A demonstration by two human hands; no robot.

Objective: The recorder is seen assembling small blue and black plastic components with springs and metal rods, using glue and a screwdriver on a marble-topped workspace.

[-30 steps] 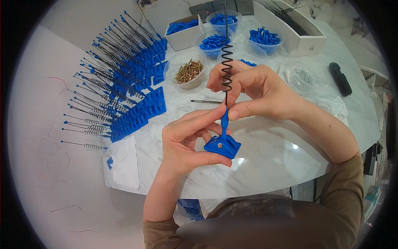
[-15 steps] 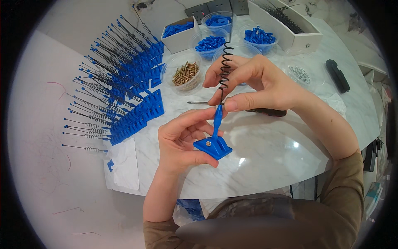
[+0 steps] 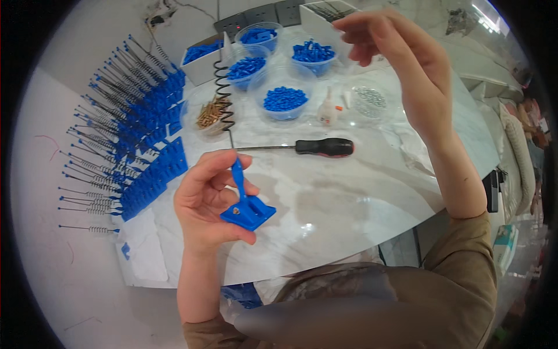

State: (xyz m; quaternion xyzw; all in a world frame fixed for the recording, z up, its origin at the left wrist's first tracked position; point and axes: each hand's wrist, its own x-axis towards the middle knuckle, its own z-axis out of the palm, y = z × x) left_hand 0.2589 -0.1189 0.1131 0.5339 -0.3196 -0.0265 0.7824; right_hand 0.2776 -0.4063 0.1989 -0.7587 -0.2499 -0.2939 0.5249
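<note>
**Left hand gripping the spring piece**

The left hand (image 3: 206,200) is pinching a blue base (image 3: 248,213) with a black spring (image 3: 224,96) rising from it. The right hand (image 3: 386,43) is hovering open and empty above the bowls, well apart. A screwdriver (image 3: 308,146) is lying just beyond.

Left hand (image 3: 208,200) gripping, right hand (image 3: 395,52) raised, loosely open

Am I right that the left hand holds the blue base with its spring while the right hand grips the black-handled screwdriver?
Not quite. In the head view the right hand is raised and empty; the screwdriver lies on the table. The left hand does hold the blue base with its spring.
</note>
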